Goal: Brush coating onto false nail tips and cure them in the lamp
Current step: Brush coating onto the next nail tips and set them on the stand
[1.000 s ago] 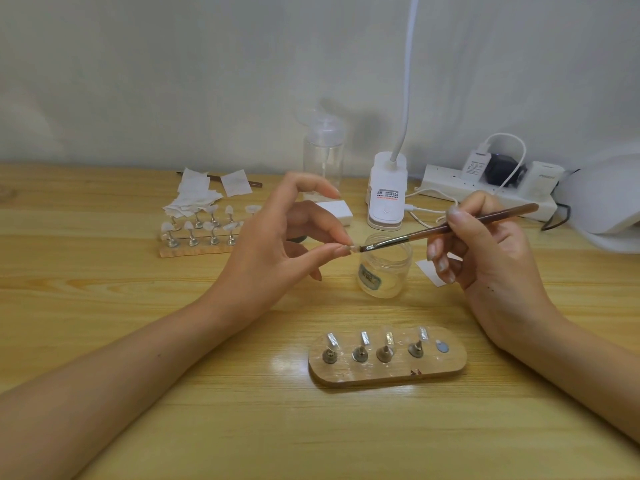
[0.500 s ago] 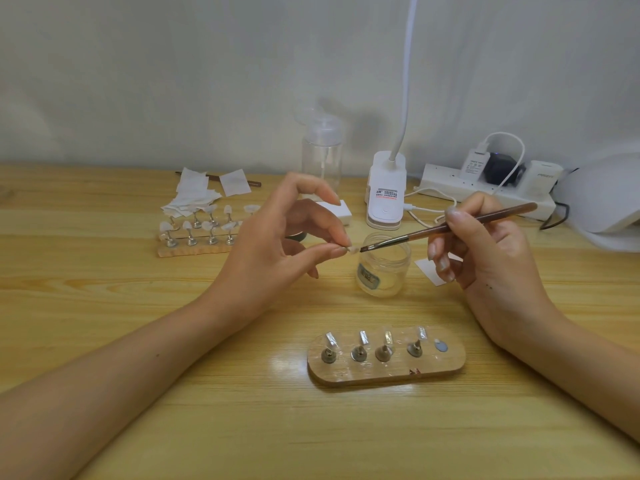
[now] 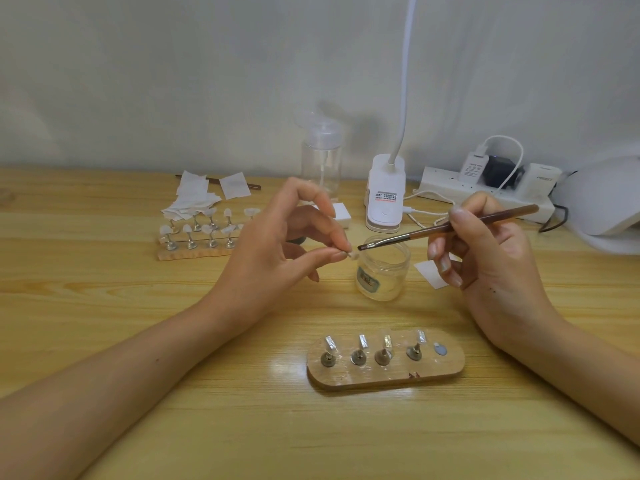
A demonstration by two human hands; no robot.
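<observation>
Brush (image 3: 450,227) eased just off the false nail tip (image 3: 354,255). Left grip (image 3: 273,251) pinches it, right grip (image 3: 491,261) holds brush. Coating looks midway; lamp (image 3: 602,202) curing still left

The pale wooden tabletop (image 3: 104,306) carries an oval wooden board (image 3: 384,377) with four small metal stands at the front. Behind it stands a small clear jar (image 3: 382,275). At the back left lie a narrow wooden strip (image 3: 194,252) of stands bearing white tips and a heap of white paper wipes (image 3: 192,199). By the wall stand a clear plastic pump bottle (image 3: 320,161), a white clip lamp base (image 3: 385,199), a white power strip (image 3: 446,183) and a white domed curing lamp (image 3: 602,202).
</observation>
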